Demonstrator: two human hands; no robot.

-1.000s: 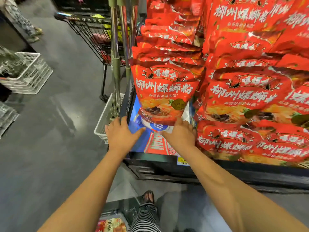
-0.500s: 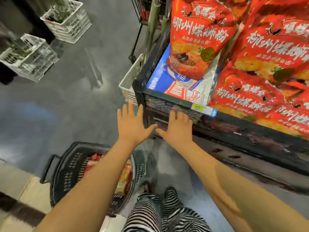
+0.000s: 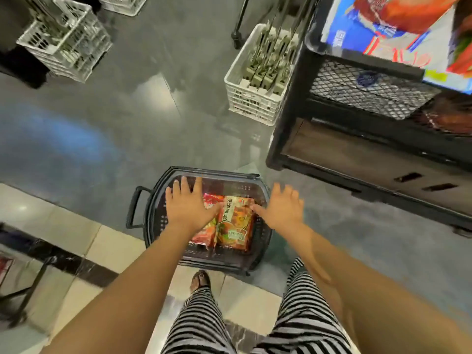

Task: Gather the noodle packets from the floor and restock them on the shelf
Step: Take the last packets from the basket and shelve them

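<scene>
A black shopping basket (image 3: 150, 221) stands on the floor in front of my feet. Inside it lie orange-red noodle packets (image 3: 235, 223), side by side. My left hand (image 3: 187, 206) hovers over the basket's left half with fingers spread, covering part of a red packet. Over the basket's right rim, my right hand (image 3: 282, 209) is spread too, its thumb close to the orange packet. Neither hand holds anything. The black shelf (image 3: 304, 85) rises at the right; a red packet (image 3: 398, 11) on it shows at the top edge.
A white crate (image 3: 245, 98) with green-handled tools stands left of the shelf. More white crates (image 3: 63, 44) sit at the far left. A trolley wheel (image 3: 236, 40) is at the top. A dark metal frame (image 3: 28, 290) stands at the lower left.
My hands left the packet on the shelf and dropped down to the basket on the floor. The view tilted from the shelf down to the basket and my legs.
</scene>
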